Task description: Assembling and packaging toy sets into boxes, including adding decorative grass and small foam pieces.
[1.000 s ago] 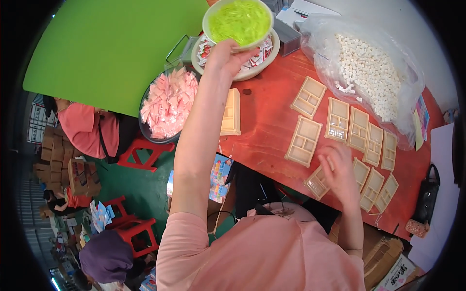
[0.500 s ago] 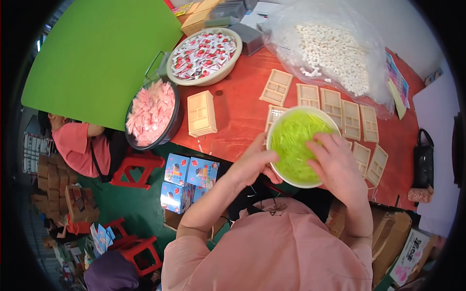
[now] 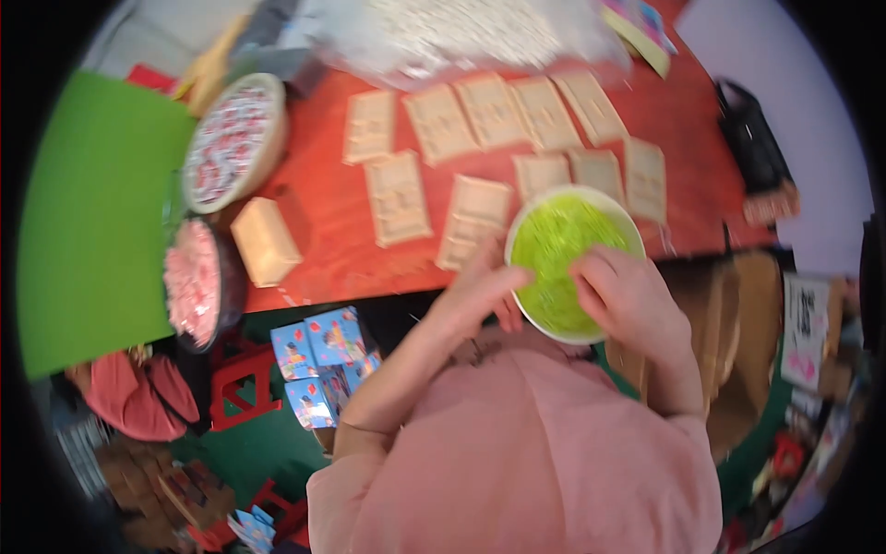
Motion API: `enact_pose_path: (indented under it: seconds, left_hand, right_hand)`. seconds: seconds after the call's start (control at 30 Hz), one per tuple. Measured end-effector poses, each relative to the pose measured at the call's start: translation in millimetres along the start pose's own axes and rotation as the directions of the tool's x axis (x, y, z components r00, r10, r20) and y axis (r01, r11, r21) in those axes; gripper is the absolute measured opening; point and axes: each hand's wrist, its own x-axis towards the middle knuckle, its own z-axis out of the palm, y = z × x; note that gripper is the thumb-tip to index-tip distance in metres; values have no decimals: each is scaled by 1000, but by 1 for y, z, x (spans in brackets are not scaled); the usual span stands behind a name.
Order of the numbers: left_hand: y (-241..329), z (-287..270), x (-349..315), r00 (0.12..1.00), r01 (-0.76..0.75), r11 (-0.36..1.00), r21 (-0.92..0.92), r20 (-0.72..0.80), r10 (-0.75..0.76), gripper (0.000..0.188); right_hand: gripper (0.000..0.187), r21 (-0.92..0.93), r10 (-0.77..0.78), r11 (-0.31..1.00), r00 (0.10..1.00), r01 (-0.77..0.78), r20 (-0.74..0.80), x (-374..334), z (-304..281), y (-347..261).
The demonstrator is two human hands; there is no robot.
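Observation:
A white round bowl full of thin, bright green, see-through pieces is held over the table's near edge, in front of my chest. My left hand grips its left rim, with the thumb over the edge. Inside the bowl, my right hand has its fingers bent together among the green pieces; what they pinch is hidden and blurred. Just beyond lie several beige divided trays in loose rows, one tray close to my left hand.
Left on the red table are a beige block of trays, a basin of red-and-white packets and a dark tub of pink packets. A clear bag of white pieces lies behind. Blue boxes stand below left.
The view has swung to the right, so the table's things appear farther left and turned. My right hand's spread fingers have drawn together in the green pieces. My left hand keeps its hold on the bowl.

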Motion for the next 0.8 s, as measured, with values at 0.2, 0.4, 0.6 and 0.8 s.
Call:
enact_pose_path:
  seconds: [0.2,0.4,0.6,0.8]
  left_hand:
    - [-12,19,14,998,58,995,76,-26,-56,56]
    - [-18,0,0,993,-28,997,68,-112,35,53]
    - [-8,-9,-12,969,-73,996,59,-233,85,53]
    - [-7,-1,-4,965,-132,990,58,-223,142,52]
  right_hand:
    - [20,137,48,990,981,-22,-189,-31,5,29]
    - [11,276,453,888,796,-367,-401,-52,-6,107]
    - [11,-1,369,914,832,-406,-413,-56,19,185]
    - [13,267,333,933,856,-240,-394,-33,-1,127]
